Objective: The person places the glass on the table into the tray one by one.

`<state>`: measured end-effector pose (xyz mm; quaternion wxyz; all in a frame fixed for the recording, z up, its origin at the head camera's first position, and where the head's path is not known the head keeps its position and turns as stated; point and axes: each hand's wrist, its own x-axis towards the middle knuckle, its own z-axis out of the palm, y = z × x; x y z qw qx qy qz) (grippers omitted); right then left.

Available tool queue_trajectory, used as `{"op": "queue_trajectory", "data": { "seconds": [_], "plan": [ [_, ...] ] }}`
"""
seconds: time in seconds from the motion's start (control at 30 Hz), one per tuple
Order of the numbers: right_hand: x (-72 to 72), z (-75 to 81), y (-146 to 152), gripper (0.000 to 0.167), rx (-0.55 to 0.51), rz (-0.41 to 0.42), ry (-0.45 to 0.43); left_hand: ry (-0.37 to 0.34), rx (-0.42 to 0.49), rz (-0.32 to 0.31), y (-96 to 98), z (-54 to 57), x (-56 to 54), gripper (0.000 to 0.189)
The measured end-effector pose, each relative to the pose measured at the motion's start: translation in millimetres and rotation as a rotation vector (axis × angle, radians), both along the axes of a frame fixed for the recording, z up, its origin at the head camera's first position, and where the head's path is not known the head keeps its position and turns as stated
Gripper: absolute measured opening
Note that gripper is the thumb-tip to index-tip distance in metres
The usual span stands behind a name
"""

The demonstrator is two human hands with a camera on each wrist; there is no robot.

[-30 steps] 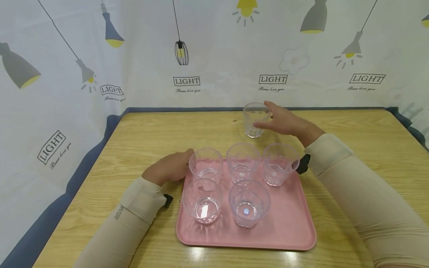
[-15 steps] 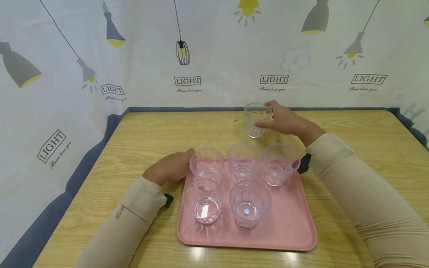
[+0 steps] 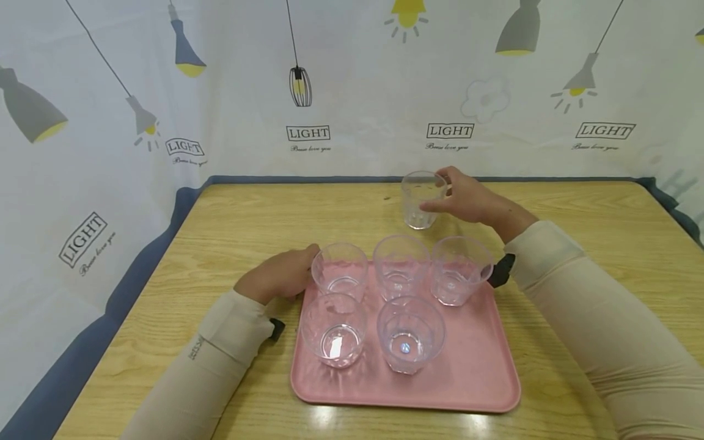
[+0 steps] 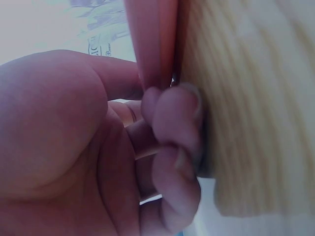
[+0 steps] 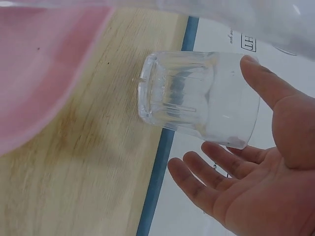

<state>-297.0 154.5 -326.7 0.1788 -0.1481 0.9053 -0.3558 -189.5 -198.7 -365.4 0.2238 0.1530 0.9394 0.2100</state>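
My left hand point(image 3: 280, 274) grips the left edge of a pink tray point(image 3: 467, 379). In the left wrist view the fingers point(image 4: 179, 120) curl around the tray's rim point(image 4: 152, 44), close to the tabletop. Beyond the tray's far edge, my right hand point(image 3: 470, 197) holds a clear plastic cup point(image 3: 420, 211) by its upper side. The right wrist view has the thumb point(image 5: 263, 78) against this cup point(image 5: 192, 96) near its rim and the other fingers on the opposite side, partly behind it. Whether its base touches the table I cannot tell.
Several clear cups stand upright on the tray: three across the back, including the back-right cup point(image 3: 453, 284), and two in front, including the front-left cup point(image 3: 332, 354). The wooden table point(image 3: 231, 214) ends at a lamp-print curtain point(image 3: 363, 91) behind and at left.
The held cup and my right hand have shifted very slightly toward me. My left hand and the tray stay in place.
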Motion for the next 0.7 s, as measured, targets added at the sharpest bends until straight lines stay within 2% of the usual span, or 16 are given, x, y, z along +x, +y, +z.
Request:
{"op": "queue_trajectory", "data": {
  "seconds": [0.43,0.7],
  "plan": [
    [2.7,-10.7,13.7,0.092,-0.154,-0.015,-0.035,-0.028,0.012,0.019,0.5,4.2,2.7,0.013],
    [9.1,-13.9,20.5,0.101,-0.153,-0.056,-0.023,-0.02,0.014,0.014,0.5,1.6,1.6,0.013]
  ]
}}
